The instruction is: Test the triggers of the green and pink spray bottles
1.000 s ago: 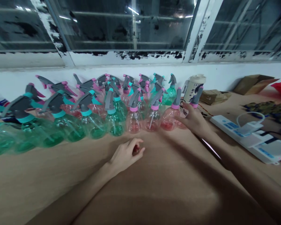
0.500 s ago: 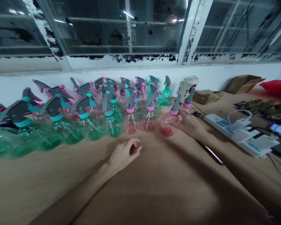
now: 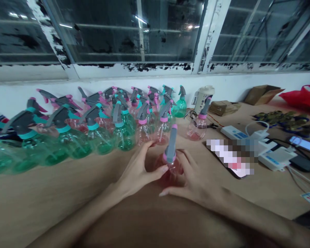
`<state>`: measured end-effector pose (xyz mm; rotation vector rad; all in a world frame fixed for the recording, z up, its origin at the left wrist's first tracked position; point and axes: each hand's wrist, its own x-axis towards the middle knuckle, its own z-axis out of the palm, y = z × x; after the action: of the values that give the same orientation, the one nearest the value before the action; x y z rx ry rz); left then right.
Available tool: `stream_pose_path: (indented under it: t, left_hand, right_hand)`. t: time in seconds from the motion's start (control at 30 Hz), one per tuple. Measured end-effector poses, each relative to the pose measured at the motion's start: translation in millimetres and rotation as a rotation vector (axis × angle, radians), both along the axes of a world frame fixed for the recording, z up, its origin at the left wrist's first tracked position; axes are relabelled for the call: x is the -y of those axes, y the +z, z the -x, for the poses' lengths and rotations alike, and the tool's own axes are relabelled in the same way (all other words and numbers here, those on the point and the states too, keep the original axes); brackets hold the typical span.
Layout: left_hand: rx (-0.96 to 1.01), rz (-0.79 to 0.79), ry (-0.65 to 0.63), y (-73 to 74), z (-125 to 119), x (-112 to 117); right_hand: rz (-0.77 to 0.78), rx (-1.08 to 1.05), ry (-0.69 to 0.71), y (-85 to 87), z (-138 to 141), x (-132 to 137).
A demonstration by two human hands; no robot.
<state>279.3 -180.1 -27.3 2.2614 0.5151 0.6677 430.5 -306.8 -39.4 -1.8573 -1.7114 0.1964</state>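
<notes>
A clear pink spray bottle [image 3: 172, 166] with a grey trigger head and pink collar stands in front of me, between my hands. My right hand [image 3: 196, 175] is curved around its right side, thumb in front and fingers behind. On the other side my left hand [image 3: 138, 168] is spread wide, its thumb tip at the bottle's front and its fingers off to the left. Just beyond stand two pink spray bottles [image 3: 144, 132], and a row of green spray bottles [image 3: 124, 137] runs off to the left. Another pink spray bottle [image 3: 197, 130] is farther right.
A phone [image 3: 241, 174] lies right of my right hand, beside a white power strip [image 3: 274, 156] with plugs and cables. Toward the wall are a paper cup [image 3: 205, 94], cardboard boxes [image 3: 263, 93], a red bag [image 3: 302, 96] and a heap of metallic pieces [image 3: 284, 120].
My right hand has brought the pink spray bottle nearer to me and leftward, uncovering the phone and the other pink bottle. The left hand has opened from a curl and moved up to the bottle.
</notes>
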Motion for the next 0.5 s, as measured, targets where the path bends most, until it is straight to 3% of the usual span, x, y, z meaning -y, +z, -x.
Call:
stream_pose_path:
  t: [0.13,0.3,0.4,0.5]
  left_hand:
    - [0.027,-0.022,-0.035,18.1,6.1,7.5]
    - [0.060,-0.015,-0.017,26.8,9.0,10.6]
    - [0.080,-0.026,-0.011,25.3,9.3,10.0]
    - [0.078,-0.076,0.038,20.5,8.8,9.1]
  right_hand:
    - [0.001,-0.145,0.167,4.1,22.7,2.6]
    - [0.053,-0.207,0.279,9.3,30.7,7.0]
    - [0.037,-0.322,0.222,7.0,15.5,4.2]
    - [0.042,-0.565,0.114,0.6,-14.0,-6.2]
